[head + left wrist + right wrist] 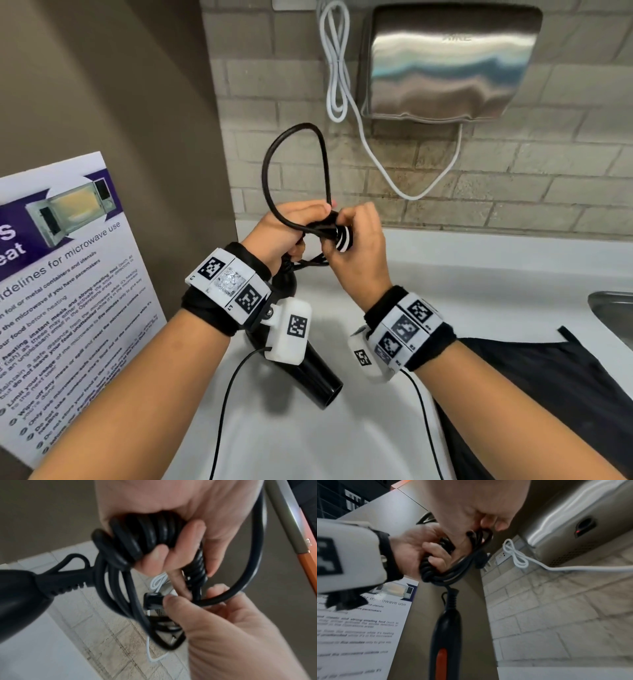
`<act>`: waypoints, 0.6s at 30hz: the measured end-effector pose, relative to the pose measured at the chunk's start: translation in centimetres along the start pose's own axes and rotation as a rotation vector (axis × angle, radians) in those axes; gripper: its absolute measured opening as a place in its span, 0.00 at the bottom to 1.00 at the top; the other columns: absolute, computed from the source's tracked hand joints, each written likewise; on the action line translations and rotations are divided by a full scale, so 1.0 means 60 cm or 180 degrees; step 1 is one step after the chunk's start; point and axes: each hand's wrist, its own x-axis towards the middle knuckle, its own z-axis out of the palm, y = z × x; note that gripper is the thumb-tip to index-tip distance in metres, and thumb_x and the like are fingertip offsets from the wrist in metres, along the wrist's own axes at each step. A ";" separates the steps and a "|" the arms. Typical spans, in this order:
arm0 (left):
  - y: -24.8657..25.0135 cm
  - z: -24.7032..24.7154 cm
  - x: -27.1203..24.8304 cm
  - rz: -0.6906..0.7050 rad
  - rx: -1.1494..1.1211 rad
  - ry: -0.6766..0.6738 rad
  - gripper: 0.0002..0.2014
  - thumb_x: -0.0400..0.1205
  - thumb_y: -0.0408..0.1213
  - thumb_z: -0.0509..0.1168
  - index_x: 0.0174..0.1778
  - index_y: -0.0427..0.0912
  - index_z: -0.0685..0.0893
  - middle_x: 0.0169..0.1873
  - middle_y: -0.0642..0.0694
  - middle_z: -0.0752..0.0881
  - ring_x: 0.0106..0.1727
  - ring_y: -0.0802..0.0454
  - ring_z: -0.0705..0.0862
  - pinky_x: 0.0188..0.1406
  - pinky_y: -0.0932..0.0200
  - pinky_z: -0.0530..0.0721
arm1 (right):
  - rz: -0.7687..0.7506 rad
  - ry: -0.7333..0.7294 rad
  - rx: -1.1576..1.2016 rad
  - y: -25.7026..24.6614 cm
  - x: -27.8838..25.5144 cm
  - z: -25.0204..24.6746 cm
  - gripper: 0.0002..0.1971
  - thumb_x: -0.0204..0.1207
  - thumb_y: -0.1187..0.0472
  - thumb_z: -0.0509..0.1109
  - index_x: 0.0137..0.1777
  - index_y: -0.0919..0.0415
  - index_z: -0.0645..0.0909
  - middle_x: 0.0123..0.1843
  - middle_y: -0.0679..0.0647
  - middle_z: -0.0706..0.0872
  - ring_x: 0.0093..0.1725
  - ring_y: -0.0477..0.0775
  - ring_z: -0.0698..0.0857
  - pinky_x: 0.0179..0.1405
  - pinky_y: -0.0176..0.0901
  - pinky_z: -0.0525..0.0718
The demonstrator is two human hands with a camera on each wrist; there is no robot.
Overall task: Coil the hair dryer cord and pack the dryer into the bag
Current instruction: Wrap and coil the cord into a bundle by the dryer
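I have the cord bunched in my left hand, fingers curled tight round the stacked coils, so the loops cannot spring apart while I finish winding. One loose loop rises above both hands. My right hand pinches the cord's tail end just beside the left fist, thumb and fingers closed on it; I judge this is to wrap or tuck the last length round the bundle. The dryer hangs from the cord below my left wrist, over the white tabletop, nozzle pointing toward me. The black bag lies flat on the tabletop under my right forearm, near for packing once the coil is secured.
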 end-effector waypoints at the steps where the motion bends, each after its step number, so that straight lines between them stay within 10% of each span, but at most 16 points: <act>1: 0.001 -0.001 -0.003 0.0003 0.0089 -0.0106 0.13 0.81 0.38 0.63 0.59 0.41 0.86 0.28 0.53 0.83 0.14 0.59 0.59 0.14 0.67 0.55 | 0.0114 0.0081 0.0079 0.003 0.005 0.006 0.16 0.60 0.75 0.72 0.46 0.64 0.74 0.44 0.48 0.71 0.42 0.40 0.70 0.45 0.21 0.70; 6: 0.001 0.000 -0.005 -0.0103 0.0264 -0.0218 0.15 0.80 0.39 0.64 0.54 0.29 0.84 0.30 0.42 0.72 0.13 0.59 0.60 0.11 0.69 0.56 | 0.0971 -0.1165 0.1173 0.026 0.026 0.014 0.24 0.67 0.76 0.66 0.46 0.42 0.70 0.40 0.43 0.80 0.39 0.40 0.82 0.42 0.36 0.80; 9: 0.004 0.002 -0.006 -0.0076 0.0049 -0.0136 0.10 0.81 0.38 0.64 0.48 0.38 0.88 0.32 0.45 0.79 0.14 0.60 0.60 0.12 0.69 0.55 | 0.0657 -0.1312 0.1062 0.037 0.015 -0.006 0.12 0.70 0.63 0.65 0.53 0.49 0.74 0.40 0.41 0.82 0.40 0.38 0.82 0.44 0.33 0.79; 13: 0.004 -0.011 0.006 -0.0190 -0.0417 0.0090 0.10 0.82 0.42 0.62 0.47 0.44 0.88 0.29 0.53 0.86 0.12 0.59 0.59 0.13 0.67 0.55 | 0.0523 -0.1578 -0.0037 0.095 -0.029 -0.037 0.13 0.78 0.45 0.54 0.46 0.50 0.76 0.27 0.46 0.76 0.28 0.44 0.77 0.33 0.43 0.76; 18: 0.008 -0.020 0.000 -0.0314 -0.0590 0.0061 0.10 0.82 0.41 0.61 0.40 0.45 0.87 0.34 0.53 0.89 0.11 0.59 0.58 0.17 0.65 0.54 | 0.2417 -0.2826 -0.2169 0.179 -0.086 -0.073 0.21 0.85 0.50 0.48 0.62 0.63 0.77 0.59 0.63 0.83 0.57 0.63 0.82 0.53 0.49 0.79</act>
